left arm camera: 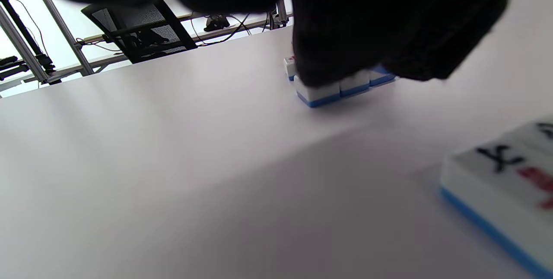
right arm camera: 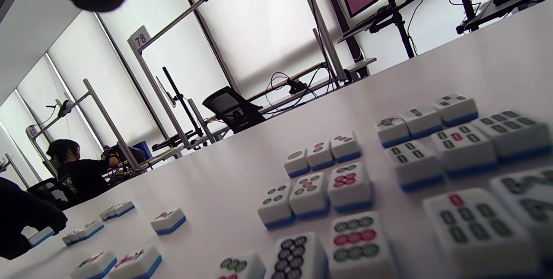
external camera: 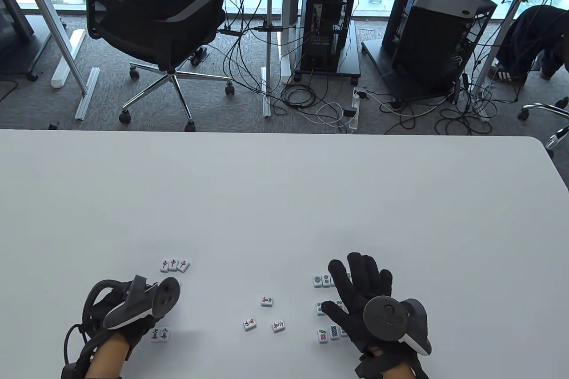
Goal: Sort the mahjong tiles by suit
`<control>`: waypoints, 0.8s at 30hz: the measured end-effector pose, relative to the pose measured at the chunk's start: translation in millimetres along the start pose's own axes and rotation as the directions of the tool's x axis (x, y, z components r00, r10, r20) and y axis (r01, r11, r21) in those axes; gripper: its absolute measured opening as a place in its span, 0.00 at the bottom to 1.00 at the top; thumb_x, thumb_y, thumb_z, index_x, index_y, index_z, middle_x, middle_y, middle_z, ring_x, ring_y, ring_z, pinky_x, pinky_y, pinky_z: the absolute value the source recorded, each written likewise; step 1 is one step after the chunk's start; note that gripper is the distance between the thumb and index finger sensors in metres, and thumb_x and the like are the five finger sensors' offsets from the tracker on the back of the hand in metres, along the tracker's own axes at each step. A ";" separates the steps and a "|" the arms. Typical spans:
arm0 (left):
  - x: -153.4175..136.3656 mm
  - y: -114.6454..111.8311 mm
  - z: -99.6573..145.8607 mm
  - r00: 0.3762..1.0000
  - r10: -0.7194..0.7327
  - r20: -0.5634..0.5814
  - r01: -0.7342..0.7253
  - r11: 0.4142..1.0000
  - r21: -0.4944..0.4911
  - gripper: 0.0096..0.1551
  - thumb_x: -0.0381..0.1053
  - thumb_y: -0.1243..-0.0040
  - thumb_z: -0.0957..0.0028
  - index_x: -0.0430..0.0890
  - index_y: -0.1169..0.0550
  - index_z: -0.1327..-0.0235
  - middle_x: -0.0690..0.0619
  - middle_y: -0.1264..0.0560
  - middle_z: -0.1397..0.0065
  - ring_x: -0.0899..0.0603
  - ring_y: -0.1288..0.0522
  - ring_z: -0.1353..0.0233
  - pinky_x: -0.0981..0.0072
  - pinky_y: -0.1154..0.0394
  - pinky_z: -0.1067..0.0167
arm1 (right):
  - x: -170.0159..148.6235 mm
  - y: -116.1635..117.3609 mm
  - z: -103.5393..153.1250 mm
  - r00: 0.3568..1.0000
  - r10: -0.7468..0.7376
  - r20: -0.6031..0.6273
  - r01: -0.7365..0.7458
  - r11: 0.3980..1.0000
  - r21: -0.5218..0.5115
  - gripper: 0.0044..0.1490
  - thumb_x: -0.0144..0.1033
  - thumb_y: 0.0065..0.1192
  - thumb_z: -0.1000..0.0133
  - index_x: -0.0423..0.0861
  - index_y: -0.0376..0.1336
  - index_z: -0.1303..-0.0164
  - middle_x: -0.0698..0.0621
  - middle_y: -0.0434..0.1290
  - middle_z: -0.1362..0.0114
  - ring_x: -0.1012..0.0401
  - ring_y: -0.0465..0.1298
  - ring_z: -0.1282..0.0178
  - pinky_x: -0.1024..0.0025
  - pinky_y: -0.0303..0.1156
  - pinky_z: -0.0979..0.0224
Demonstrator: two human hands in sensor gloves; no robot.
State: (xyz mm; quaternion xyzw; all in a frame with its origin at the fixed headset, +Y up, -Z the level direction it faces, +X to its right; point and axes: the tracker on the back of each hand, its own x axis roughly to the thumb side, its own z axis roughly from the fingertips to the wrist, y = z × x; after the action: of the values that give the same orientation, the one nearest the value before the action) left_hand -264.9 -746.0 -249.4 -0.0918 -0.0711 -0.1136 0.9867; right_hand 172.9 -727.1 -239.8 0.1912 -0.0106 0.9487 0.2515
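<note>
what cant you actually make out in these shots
- Table view: the right hand covers most of the sorted tiles beneath it.
- Left wrist view: the left hand hides the faces of the tile row.
- Left wrist view: the near tile is blurred and cut off by the edge.

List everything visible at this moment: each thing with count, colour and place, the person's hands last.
Red-character tiles: three, white with red marks, row beyond the left hand.
Loose tiles: three, white, table centre, apart.
Near-left tiles: two, white, beside the left wrist.
Dot tiles: rows, white with blue backs, under and left of the right hand; count unclear.
Table: one, white.
Office chair: one, black, on the floor beyond the table.
Left hand: black glove, fingers on a row of tiles.
Right hand: black glove, fingers spread flat over the dot tiles.
</note>
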 end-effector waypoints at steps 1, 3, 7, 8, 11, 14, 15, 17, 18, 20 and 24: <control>-0.4 -2.3 0.8 1.000 -0.005 -0.001 0.005 1.000 -0.008 0.35 0.61 0.27 0.70 0.48 0.18 0.49 0.66 0.15 0.80 0.54 0.19 0.80 0.58 0.19 0.67 | 0.0 0.3 0.0 1.000 0.001 -0.001 -0.001 1.000 0.002 0.49 0.65 0.47 0.41 0.61 0.34 0.16 0.44 0.31 0.12 0.41 0.30 0.16 0.31 0.29 0.22; 0.3 -5.5 1.2 0.999 -0.033 0.001 0.033 0.999 -0.019 0.34 0.61 0.27 0.70 0.49 0.18 0.50 0.66 0.15 0.80 0.54 0.19 0.80 0.58 0.19 0.68 | -0.1 0.9 -0.2 1.000 0.003 -0.005 -0.003 1.000 0.007 0.48 0.65 0.47 0.41 0.62 0.34 0.16 0.44 0.30 0.12 0.41 0.30 0.16 0.31 0.29 0.22; 3.2 -6.9 -0.8 0.999 -0.041 0.000 0.041 0.998 -0.038 0.35 0.61 0.27 0.71 0.49 0.18 0.50 0.66 0.15 0.80 0.54 0.19 0.80 0.58 0.19 0.68 | -0.2 0.4 -0.2 1.000 0.003 -0.009 -0.003 1.000 0.004 0.49 0.65 0.47 0.41 0.62 0.34 0.16 0.44 0.30 0.12 0.41 0.30 0.16 0.31 0.29 0.22; 4.1 -7.9 -1.2 0.999 -0.052 0.001 0.052 0.997 -0.049 0.35 0.61 0.27 0.71 0.48 0.17 0.50 0.66 0.15 0.80 0.54 0.19 0.80 0.57 0.19 0.68 | -0.3 0.3 -0.3 1.000 0.003 -0.009 -0.003 1.000 0.004 0.49 0.65 0.47 0.42 0.61 0.34 0.16 0.44 0.30 0.12 0.41 0.29 0.16 0.31 0.29 0.22; 7.0 -13.3 -1.8 0.994 -0.105 0.001 0.105 0.993 -0.057 0.34 0.61 0.27 0.71 0.49 0.17 0.50 0.66 0.15 0.80 0.54 0.19 0.80 0.57 0.19 0.68 | -0.3 0.4 -0.6 1.000 -0.001 -0.009 0.001 1.000 0.004 0.48 0.65 0.47 0.41 0.62 0.34 0.16 0.44 0.30 0.12 0.41 0.29 0.16 0.31 0.29 0.22; 8.8 -13.4 -1.9 0.991 -0.132 -0.007 0.132 0.990 -0.052 0.35 0.61 0.28 0.70 0.49 0.18 0.49 0.66 0.15 0.79 0.54 0.19 0.80 0.57 0.19 0.67 | 0.0 0.5 -0.7 1.000 -0.002 -0.007 0.002 1.000 0.005 0.49 0.65 0.47 0.41 0.62 0.34 0.16 0.44 0.30 0.12 0.41 0.29 0.16 0.31 0.29 0.22; 8.6 -13.0 -1.8 0.990 -0.138 -0.011 0.137 0.989 -0.061 0.35 0.62 0.28 0.70 0.49 0.18 0.48 0.66 0.15 0.78 0.54 0.19 0.79 0.57 0.19 0.66 | 0.0 0.5 -0.6 1.000 -0.001 -0.006 0.001 1.000 0.005 0.49 0.65 0.47 0.41 0.62 0.34 0.16 0.44 0.30 0.12 0.41 0.29 0.16 0.31 0.29 0.22; 7.5 -10.5 -0.6 0.992 -0.129 -0.017 0.127 0.990 -0.065 0.35 0.62 0.28 0.70 0.50 0.18 0.47 0.66 0.14 0.76 0.54 0.18 0.78 0.57 0.19 0.65 | 0.0 0.3 -0.6 1.000 -0.002 -0.005 0.002 1.000 0.004 0.49 0.65 0.47 0.41 0.62 0.34 0.16 0.44 0.30 0.12 0.42 0.29 0.16 0.31 0.29 0.22; 6.8 -8.8 0.0 0.993 -0.118 -0.022 0.117 0.991 -0.064 0.35 0.62 0.28 0.70 0.50 0.19 0.47 0.66 0.14 0.75 0.54 0.18 0.78 0.57 0.19 0.65 | 0.0 0.2 -0.6 1.000 -0.003 -0.005 0.003 1.000 0.003 0.48 0.65 0.47 0.41 0.62 0.34 0.16 0.44 0.30 0.12 0.42 0.29 0.16 0.31 0.28 0.22; 5.5 -1.5 2.4 0.994 -0.104 -0.033 0.101 0.993 -0.063 0.35 0.62 0.28 0.70 0.50 0.18 0.47 0.66 0.14 0.75 0.53 0.18 0.77 0.57 0.19 0.65 | -0.1 0.1 -0.7 1.000 -0.007 -0.004 0.007 1.000 0.000 0.49 0.65 0.47 0.41 0.62 0.34 0.16 0.44 0.30 0.12 0.42 0.29 0.16 0.31 0.28 0.22; 11.9 17.4 5.0 0.995 -0.100 -0.015 0.100 0.995 -0.021 0.34 0.62 0.28 0.69 0.50 0.18 0.48 0.66 0.14 0.75 0.54 0.18 0.77 0.57 0.19 0.65 | 0.1 0.3 -0.6 1.000 -0.008 -0.002 0.008 1.000 0.002 0.49 0.65 0.47 0.41 0.62 0.34 0.16 0.44 0.30 0.12 0.42 0.29 0.16 0.31 0.28 0.22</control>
State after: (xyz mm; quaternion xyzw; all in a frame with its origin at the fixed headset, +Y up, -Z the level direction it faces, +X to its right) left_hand -250.0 -730.9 -245.5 -0.0974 -0.0666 -0.1643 0.9793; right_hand 172.5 -727.3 -240.4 0.1905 -0.0088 0.9479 0.2550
